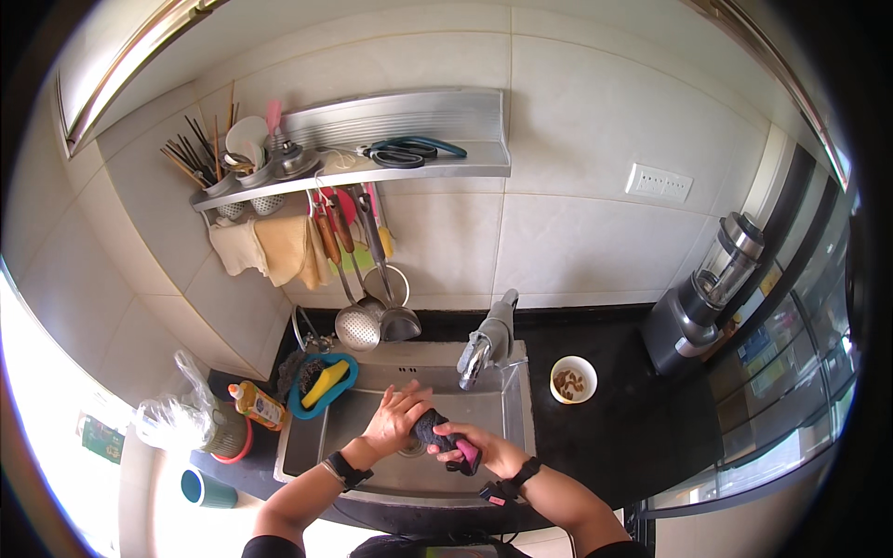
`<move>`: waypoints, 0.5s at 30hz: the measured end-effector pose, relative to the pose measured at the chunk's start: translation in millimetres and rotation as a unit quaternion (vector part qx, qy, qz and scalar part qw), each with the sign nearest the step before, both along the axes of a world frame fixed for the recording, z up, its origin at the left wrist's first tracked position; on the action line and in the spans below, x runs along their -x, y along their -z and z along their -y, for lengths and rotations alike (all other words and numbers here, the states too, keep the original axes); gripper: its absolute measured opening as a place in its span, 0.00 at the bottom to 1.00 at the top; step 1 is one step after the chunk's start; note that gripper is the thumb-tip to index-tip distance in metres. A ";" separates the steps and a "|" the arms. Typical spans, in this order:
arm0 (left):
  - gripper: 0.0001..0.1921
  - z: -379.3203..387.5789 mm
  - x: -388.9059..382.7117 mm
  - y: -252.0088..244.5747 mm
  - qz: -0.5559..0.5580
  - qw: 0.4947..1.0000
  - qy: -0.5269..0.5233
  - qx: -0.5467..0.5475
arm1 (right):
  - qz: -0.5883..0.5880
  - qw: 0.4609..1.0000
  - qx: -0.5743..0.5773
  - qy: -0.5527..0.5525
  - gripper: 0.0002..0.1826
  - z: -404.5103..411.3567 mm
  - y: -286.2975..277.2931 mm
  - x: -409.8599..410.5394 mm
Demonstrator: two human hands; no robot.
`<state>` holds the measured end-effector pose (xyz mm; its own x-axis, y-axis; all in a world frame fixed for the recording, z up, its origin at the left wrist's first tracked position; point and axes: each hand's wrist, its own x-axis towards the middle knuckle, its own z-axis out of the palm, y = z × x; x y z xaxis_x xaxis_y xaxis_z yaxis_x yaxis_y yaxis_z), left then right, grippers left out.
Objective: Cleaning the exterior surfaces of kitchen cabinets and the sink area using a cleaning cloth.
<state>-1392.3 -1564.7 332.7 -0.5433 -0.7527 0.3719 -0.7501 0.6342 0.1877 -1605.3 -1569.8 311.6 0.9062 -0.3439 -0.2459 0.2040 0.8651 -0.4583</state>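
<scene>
Over the stainless steel sink (349, 446), my right hand (488, 446) grips a bunched dark grey cloth (429, 427) with a pink and black part at its lower end. My left hand (396, 422) lies against the upper left end of the cloth, its fingers spread and slightly blurred. Whether its thumb hooks under the cloth is hidden. Behind the hands stands the faucet (481, 352), with a grey cloth wrapped around its body. Part of the sink drain (413, 448) shows below the bundle.
Left of the sink are a blue tray (349, 385) with a yellow sponge (325, 383), and a dish soap bottle (258, 404). A white bowl (584, 370) of brown pieces and a blender (691, 314) stand right. Ladles (399, 322) hang from a metal shelf (446, 169).
</scene>
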 end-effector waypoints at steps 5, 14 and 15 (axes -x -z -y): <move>0.26 5.8 -13.1 28.2 -0.055 0.993 0.042 -0.097 | -0.178 0.967 0.160 -0.085 0.13 7.2 6.9 -13.5; 0.17 8.3 7.5 86.4 -0.097 0.965 -0.045 -0.238 | -0.516 0.570 0.635 0.081 0.20 0.4 60.3 -25.8; 0.17 8.4 2.8 100.5 -0.113 0.947 -0.083 -0.290 | -0.493 0.540 0.676 0.092 0.20 0.7 74.6 -30.2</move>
